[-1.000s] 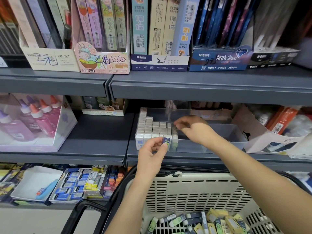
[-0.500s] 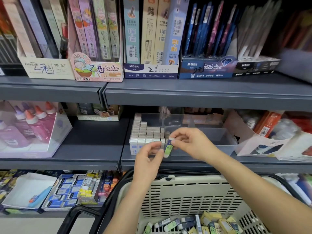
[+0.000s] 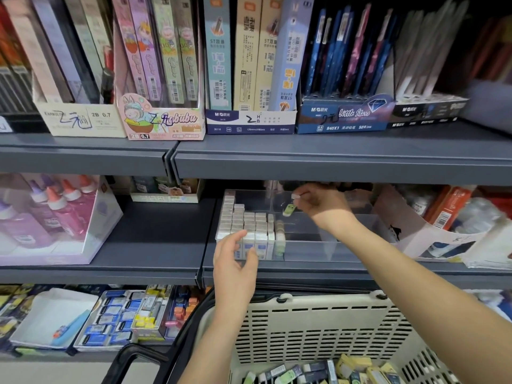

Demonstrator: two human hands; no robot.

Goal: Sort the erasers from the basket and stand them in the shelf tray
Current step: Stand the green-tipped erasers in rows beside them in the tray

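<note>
A clear shelf tray [image 3: 349, 246] sits on the middle shelf. Rows of white erasers [image 3: 246, 223] stand in its left part, with one green eraser [image 3: 280, 236] upright beside them. My right hand [image 3: 321, 203] reaches into the back of the tray, right of the rows, and pinches a green-sleeved eraser [image 3: 290, 210] by its white end. In front of the tray, my left hand [image 3: 235, 259] holds nothing, its relaxed fingers close to the front row of erasers. Below, the beige basket [image 3: 318, 322] holds several loose erasers [image 3: 318, 372].
The upper shelf's edge [image 3: 332, 162] hangs low over the tray. A glue-bottle display box [image 3: 52, 217] stands to the left and a torn cardboard box [image 3: 432, 231] to the right. Trays of small stationery [image 3: 122, 320] fill the shelf below.
The green-sleeved eraser passed from my left hand to my right. My right hand carried it up and back into the tray; my left hand is now empty.
</note>
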